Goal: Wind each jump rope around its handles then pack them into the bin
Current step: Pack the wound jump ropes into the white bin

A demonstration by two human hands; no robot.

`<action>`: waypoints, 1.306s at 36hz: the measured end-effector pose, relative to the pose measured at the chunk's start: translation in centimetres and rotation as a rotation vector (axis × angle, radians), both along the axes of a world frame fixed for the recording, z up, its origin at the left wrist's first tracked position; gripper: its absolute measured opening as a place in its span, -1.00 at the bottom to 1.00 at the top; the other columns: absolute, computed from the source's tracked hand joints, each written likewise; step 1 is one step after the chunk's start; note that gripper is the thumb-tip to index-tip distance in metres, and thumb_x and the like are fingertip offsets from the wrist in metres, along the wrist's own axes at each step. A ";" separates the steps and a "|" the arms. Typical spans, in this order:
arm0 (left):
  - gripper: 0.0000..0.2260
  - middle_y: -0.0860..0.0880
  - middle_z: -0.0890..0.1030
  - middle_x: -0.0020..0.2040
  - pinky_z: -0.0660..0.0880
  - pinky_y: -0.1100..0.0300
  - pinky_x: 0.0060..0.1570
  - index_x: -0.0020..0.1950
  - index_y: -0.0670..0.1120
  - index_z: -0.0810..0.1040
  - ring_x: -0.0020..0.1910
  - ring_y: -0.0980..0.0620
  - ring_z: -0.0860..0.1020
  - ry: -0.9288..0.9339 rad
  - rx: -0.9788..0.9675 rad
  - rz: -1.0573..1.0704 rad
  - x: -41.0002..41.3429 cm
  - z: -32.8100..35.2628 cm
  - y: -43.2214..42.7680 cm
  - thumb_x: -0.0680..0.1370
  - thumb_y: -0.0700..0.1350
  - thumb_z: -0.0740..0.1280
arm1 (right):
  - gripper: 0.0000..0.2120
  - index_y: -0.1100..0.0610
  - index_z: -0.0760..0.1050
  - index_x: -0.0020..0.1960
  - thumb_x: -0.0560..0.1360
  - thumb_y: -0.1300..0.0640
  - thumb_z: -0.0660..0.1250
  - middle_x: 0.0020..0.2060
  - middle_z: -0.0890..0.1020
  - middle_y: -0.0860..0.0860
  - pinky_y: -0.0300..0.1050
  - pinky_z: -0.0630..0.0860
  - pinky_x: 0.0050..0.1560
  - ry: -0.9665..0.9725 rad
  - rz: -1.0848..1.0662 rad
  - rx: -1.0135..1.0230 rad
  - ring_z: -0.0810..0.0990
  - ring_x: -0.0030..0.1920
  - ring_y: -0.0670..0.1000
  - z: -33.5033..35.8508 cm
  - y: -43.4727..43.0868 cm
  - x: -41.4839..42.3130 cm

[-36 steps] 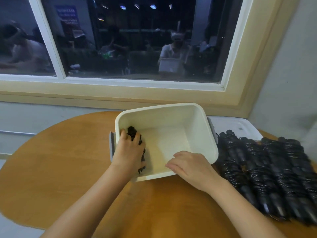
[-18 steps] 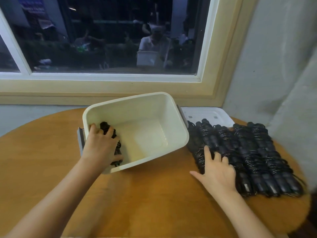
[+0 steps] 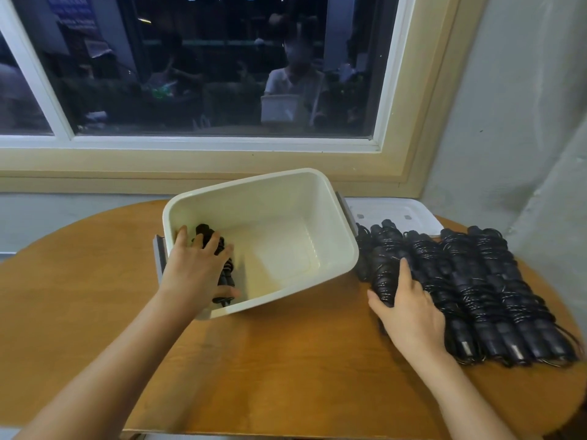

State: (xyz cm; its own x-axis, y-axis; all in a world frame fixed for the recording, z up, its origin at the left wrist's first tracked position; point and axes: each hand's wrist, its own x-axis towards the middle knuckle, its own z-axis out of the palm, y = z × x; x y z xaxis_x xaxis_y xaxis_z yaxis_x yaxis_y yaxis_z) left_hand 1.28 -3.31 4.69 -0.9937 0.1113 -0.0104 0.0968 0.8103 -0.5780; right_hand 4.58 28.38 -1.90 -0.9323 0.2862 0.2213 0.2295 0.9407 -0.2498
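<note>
Nearest the camera, two bare forearms reach out over the round wooden tabletop. The right hand lies on the near end of the leftmost bundle in a row of wound jump ropes, its fingers spread flat along the bundle and the thumb pressed to its left side — a grip that looks only half closed, with nothing lifted clear yet. The left hand is inside the white bin at its left end, fingers curled loosely over one wound rope that rests against the bin's left wall and floor; whether it is gripping or merely pressing the rope down cannot be told. The rest of the bin's floor is bare, so packing has, by my reading, barely begun: one rope in, and the whole row — several bundles lying side by side to the right of the bin, all apparently already wound — waiting to go in. Beyond the ropes a white lid lies flat near the window wall.
</note>
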 end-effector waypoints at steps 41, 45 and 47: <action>0.02 -0.24 -0.05 0.61 0.00 -0.12 0.54 0.58 -0.18 -0.31 0.52 -0.21 0.24 0.099 0.146 -0.085 0.6 -0.5 0.1 0.49 0.45 0.12 | -0.34 -0.02 0.11 0.60 0.61 -0.34 -0.07 0.51 0.32 0.12 0.25 0.36 0.41 -0.440 0.530 -1.274 0.33 0.48 0.19 4.4 -17.0 -8.7; -0.16 -0.20 -0.14 0.61 0.06 -0.24 0.49 0.60 -0.05 -0.26 0.49 -0.33 0.21 0.190 0.299 -0.059 -0.2 -1.0 1.8 0.57 0.36 0.09 | -0.31 -0.02 0.18 0.57 0.59 -0.37 -0.13 0.48 0.38 0.13 0.24 0.37 0.41 -0.430 0.489 -1.324 0.36 0.46 0.18 4.4 -17.1 -8.2; -0.21 -0.14 -0.19 0.62 0.05 -0.30 0.47 0.61 0.01 -0.19 0.52 -0.40 0.08 0.179 0.368 -0.068 -0.8 -1.6 2.6 0.57 0.35 0.09 | -0.33 -0.01 0.20 0.56 0.60 -0.36 -0.12 0.47 0.38 0.13 0.20 0.42 0.37 -0.428 0.489 -1.333 0.38 0.44 0.19 4.4 -16.9 -8.1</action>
